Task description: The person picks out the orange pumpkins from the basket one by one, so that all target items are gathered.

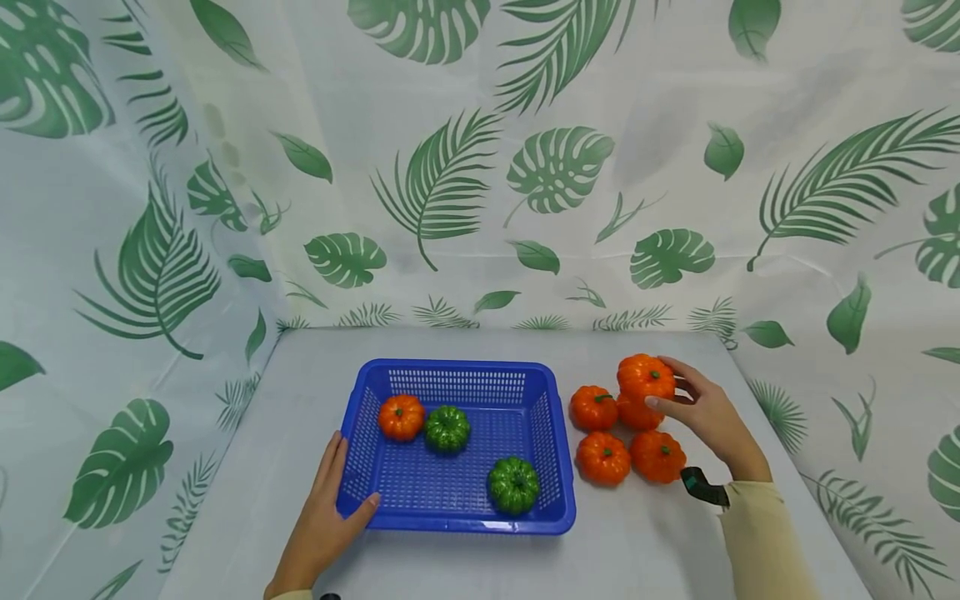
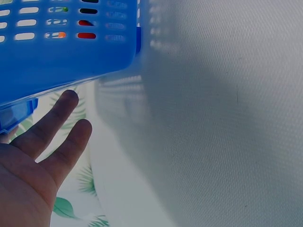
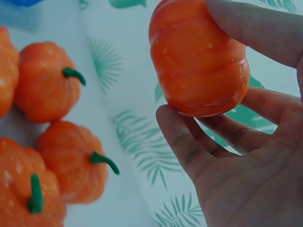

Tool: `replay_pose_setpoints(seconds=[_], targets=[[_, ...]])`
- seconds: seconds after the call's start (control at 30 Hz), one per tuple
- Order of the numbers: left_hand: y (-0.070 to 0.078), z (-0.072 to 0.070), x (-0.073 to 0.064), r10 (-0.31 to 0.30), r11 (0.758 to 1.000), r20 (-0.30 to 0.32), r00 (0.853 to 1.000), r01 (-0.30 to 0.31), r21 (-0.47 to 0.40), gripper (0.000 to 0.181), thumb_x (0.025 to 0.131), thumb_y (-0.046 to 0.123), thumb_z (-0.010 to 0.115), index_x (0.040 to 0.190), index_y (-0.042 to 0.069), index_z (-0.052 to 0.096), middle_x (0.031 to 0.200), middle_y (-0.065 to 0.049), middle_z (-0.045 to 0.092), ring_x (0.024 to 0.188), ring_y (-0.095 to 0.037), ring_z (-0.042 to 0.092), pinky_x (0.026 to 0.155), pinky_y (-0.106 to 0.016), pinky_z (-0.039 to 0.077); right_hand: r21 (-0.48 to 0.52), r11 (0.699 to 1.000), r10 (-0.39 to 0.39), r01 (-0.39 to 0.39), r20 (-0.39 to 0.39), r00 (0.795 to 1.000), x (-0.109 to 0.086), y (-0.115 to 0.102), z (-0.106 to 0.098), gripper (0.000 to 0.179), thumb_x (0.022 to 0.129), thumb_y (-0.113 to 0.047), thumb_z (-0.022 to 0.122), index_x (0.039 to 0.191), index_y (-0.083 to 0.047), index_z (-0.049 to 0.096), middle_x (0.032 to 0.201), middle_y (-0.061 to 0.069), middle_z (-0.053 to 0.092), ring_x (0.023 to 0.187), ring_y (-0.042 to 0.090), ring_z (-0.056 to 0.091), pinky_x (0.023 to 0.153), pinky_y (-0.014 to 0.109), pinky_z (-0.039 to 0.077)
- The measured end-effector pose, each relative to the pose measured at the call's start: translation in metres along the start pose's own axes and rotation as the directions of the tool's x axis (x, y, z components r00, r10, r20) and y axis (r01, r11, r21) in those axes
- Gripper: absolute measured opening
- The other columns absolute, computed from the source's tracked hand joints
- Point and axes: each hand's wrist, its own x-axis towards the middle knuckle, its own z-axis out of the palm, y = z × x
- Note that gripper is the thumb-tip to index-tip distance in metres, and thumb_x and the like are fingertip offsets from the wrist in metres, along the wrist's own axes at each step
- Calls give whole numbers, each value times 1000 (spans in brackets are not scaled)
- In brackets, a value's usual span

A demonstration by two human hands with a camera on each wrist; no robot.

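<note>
My right hand (image 1: 708,417) grips an orange toy pumpkin (image 1: 645,375) between thumb and fingers, at the right of the head view. It is held over several other orange pumpkins (image 1: 603,458) grouped on the table, partly hiding one of them. Left of that group stands a blue plastic basket (image 1: 465,527) with slotted sides. Inside it lie one orange pumpkin (image 1: 401,417) and two green pumpkins (image 1: 447,429), one of these near the front right corner. My left hand (image 1: 322,508) rests against the basket's front left corner, thumb at the rim; two fingers (image 2: 71,146) look straight in the left wrist view.
A pale grey table (image 1: 450,571) carries the basket and the pumpkins. White sheeting with green leaf prints (image 1: 562,171) hangs behind the table and along both sides. A small black device (image 1: 705,487) sits at the right wrist.
</note>
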Motion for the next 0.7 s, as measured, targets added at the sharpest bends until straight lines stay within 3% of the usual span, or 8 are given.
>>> replay_pose_setpoints(seconds=[0.3,0.53,0.7], targets=[[2,-2,-1,-3,1000,13,1000,3,-6,104,99,52,72,173,11,10,180,-11,2,160,-48,14,119,-71,22,-32,999,-15,13,-61,998,-7,18,-17,86,104,-41,71,170,-7,27,163,28,38,140,53,44,105,63,51],[3,-2,-1,3,1000,11,1000,-3,-9,104,99,51,72,173,10,11,180,-12,3,160,-48,15,119,-71,23,3,999,40,-40,-84,996,-11,30,-30,91,104,-41,71,171,-5,21,166,34,28,143,60,35,107,78,39],[3,-2,-2,-1,1000,13,1000,1,-6,104,99,51,72,173,9,12,180,-12,3,160,-48,15,118,-71,23,-18,996,82,-84,-117,990,-12,40,-37,91,105,-42,69,171,-4,19,165,38,26,142,63,31,104,81,38]])
